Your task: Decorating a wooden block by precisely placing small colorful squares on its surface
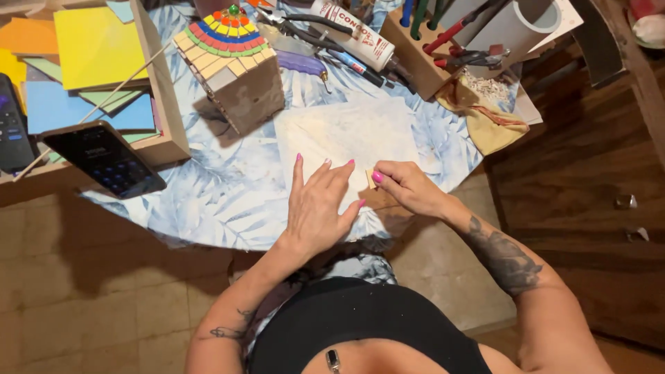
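Item: small tan tile piece [370, 179], centre of frame, pinched at its edge by the right hand [405, 187]. Likely light, stiff, brittle; best gripped by opposite edges. Left hand [318, 204] open, fingers spread flat on a pale sheet [346, 131] on the counter [228, 187]. Mosaic birdhouse [232, 59] upper centre.

Your left hand [318, 204] lay flat, fingers spread; just right of it, your right hand [405, 185] pinched with curled fingertips.
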